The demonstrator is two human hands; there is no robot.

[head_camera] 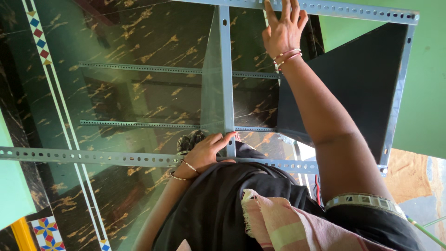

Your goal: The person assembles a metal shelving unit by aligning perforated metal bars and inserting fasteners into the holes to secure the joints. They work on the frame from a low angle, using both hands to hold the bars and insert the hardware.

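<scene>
Here I see my left hand curled around the upright slotted metal post at its near end, just where it meets the near crossbar. My right hand lies flat and open-fingered on the far crossbar, right of the post. Beside it stands a dark panel.

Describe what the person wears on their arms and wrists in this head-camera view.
Both forearms are bare. The right hand has thin pink and red bangles at its wrist. The left hand has slim gold-coloured bangles. A short black sleeve with a patterned pale band covers the right upper arm.
</scene>
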